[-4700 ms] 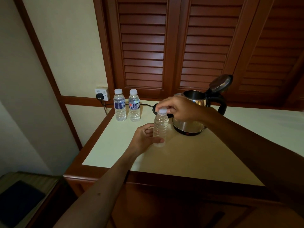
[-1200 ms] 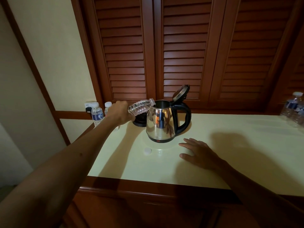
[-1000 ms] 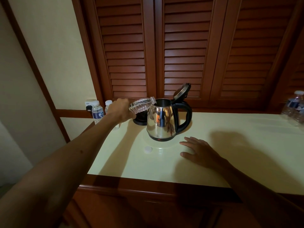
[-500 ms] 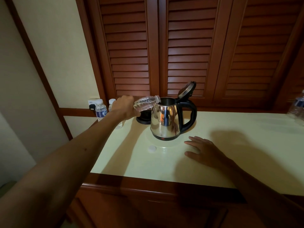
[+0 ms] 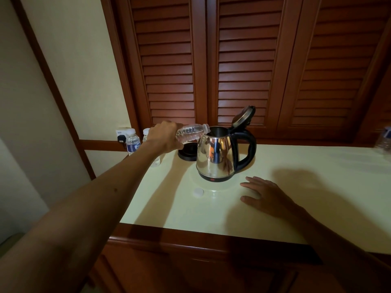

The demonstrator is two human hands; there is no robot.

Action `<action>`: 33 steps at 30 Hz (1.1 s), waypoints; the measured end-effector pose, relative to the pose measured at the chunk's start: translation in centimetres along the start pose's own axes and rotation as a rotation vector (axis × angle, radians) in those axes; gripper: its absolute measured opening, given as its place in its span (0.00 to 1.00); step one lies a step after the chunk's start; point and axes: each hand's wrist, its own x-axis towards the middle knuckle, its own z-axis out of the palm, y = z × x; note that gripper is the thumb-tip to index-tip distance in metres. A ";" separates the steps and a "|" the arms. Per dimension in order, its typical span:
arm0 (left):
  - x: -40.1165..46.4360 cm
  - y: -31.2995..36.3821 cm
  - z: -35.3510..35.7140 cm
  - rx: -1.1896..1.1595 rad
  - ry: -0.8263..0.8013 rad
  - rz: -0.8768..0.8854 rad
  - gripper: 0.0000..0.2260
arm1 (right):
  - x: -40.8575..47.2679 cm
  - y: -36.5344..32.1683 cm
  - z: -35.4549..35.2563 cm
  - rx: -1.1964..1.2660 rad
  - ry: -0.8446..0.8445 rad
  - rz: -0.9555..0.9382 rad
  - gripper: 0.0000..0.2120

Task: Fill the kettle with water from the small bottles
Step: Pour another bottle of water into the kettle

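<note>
A shiny steel kettle [image 5: 215, 157] with a black handle stands on the cream table top [image 5: 296, 187], its lid tipped open. My left hand [image 5: 165, 138] grips a small clear bottle [image 5: 191, 133] lying nearly level, its uncapped mouth at the kettle's rim. My right hand [image 5: 266, 194] rests flat on the table, fingers spread, just right of the kettle. The bottle's white cap [image 5: 198, 192] lies on the table in front of the kettle. Two capped small bottles [image 5: 132, 140] stand at the back left, one mostly hidden by my left arm.
The black kettle base [image 5: 187, 152] sits behind the kettle on the left. A plug [image 5: 121, 138] is in the wall socket at the back left. Another bottle [image 5: 384, 140] shows at the far right edge. Louvred wooden doors rise behind the table.
Since 4.7 s ago the cap came off and my left hand tipped the bottle at the kettle. Over the last second the bottle's tilt barely changed; my right hand stayed flat.
</note>
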 end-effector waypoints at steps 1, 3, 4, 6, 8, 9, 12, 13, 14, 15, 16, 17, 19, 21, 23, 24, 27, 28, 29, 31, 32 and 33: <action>0.1 0.0 0.0 0.006 0.001 0.006 0.24 | 0.0 0.1 0.0 0.005 -0.003 0.001 0.30; 0.3 0.0 0.0 0.024 0.006 0.021 0.28 | 0.0 0.1 0.1 0.011 -0.005 -0.001 0.32; 0.4 -0.1 0.0 0.029 0.006 0.022 0.29 | 0.0 0.1 0.0 0.008 -0.001 -0.003 0.33; 0.5 -0.1 -0.1 0.037 0.005 0.021 0.31 | 0.0 0.1 0.0 0.007 0.002 -0.002 0.30; 0.6 -0.1 -0.1 0.044 0.001 0.022 0.32 | 0.0 0.0 0.0 0.008 0.002 -0.004 0.29; 0.7 -0.1 -0.1 0.049 -0.003 0.021 0.33 | 0.0 0.0 0.0 0.008 0.004 -0.008 0.29; 0.8 -0.1 -0.1 0.059 -0.016 0.022 0.35 | 0.0 0.1 0.1 0.011 0.012 -0.011 0.29; 0.9 -0.1 -0.1 0.066 -0.019 0.023 0.35 | 0.0 0.1 0.1 0.009 0.010 -0.004 0.29; 0.9 -0.1 -0.2 0.072 -0.020 0.027 0.35 | 0.0 0.1 0.1 0.006 0.009 0.001 0.28; 0.9 -0.1 -0.2 0.078 -0.019 0.032 0.35 | 0.0 0.1 0.1 0.003 0.010 0.004 0.28; 1.0 -0.1 -0.2 0.083 -0.019 0.036 0.35 | 0.0 0.0 0.1 0.004 0.015 0.005 0.28; 1.1 -0.2 -0.2 0.090 -0.022 0.036 0.35 | 0.0 0.0 0.1 0.009 0.019 0.005 0.28; 1.1 -0.2 -0.1 0.099 -0.026 0.039 0.35 | -0.1 -0.1 0.0 0.020 0.023 0.004 0.28; 1.2 -0.2 -0.2 0.106 -0.026 0.043 0.35 | -0.1 -0.1 -0.1 0.013 0.021 0.000 0.28; 1.2 -0.2 -0.3 0.118 -0.024 0.046 0.34 | 0.0 -0.1 -0.1 0.015 0.016 -0.002 0.28; 1.2 -0.2 -0.3 0.124 -0.024 0.049 0.34 | 0.0 -0.1 -0.1 0.021 0.016 0.000 0.28; 1.3 -0.1 -0.2 0.136 -0.021 0.057 0.34 | -0.1 0.0 -0.1 0.037 0.020 0.000 0.29; 1.3 -0.1 -0.3 0.139 -0.018 0.060 0.34 | -0.1 0.0 -0.1 0.039 0.022 -0.002 0.30; 1.3 -0.1 -0.3 0.141 -0.015 0.062 0.34 | -0.1 0.0 -0.1 0.039 0.025 -0.003 0.30; 1.3 -0.2 -0.5 0.144 -0.012 0.068 0.34 | 0.0 -0.1 -0.1 0.035 0.029 0.002 0.28; 1.3 -0.2 -0.5 0.144 -0.010 0.071 0.34 | 0.0 -0.2 -0.1 0.029 0.027 0.005 0.28; 1.3 -0.2 -0.6 0.144 -0.009 0.074 0.34 | 0.0 -0.2 -0.1 0.025 0.025 0.008 0.27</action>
